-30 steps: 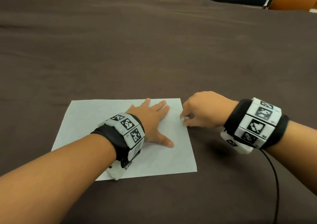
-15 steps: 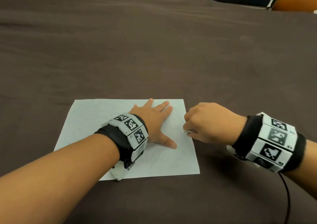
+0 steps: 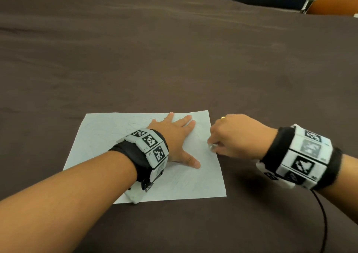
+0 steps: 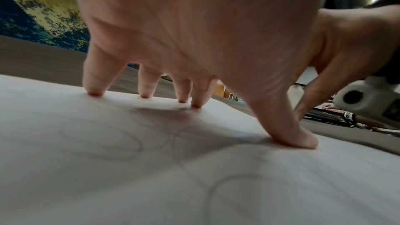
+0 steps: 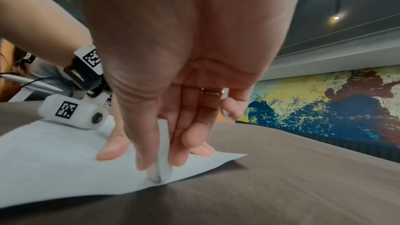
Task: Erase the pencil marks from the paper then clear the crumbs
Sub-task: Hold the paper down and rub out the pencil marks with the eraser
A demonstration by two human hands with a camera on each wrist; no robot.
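A white sheet of paper (image 3: 108, 136) with faint looping pencil marks (image 4: 134, 143) lies on the brown table. My left hand (image 3: 174, 136) lies flat on the sheet with fingers spread, fingertips (image 4: 95, 91) and thumb pressing it down. At the sheet's right edge my right hand (image 3: 232, 136) pinches a white eraser (image 3: 211, 147) between thumb and fingers. In the right wrist view the eraser (image 5: 162, 160) stands on end with its tip on the paper (image 5: 54, 160) close to the edge. No crumbs show clearly.
The brown table (image 3: 174, 58) stretches far beyond the paper on all sides. A black cable (image 3: 325, 223) trails from my right wristband. An orange chair (image 3: 333, 2) stands past the far right corner. A painted wall (image 5: 324, 109) lies beyond the table.
My right hand with the eraser has slid toward me along the paper's right edge. The left hand has stayed flat on the sheet.
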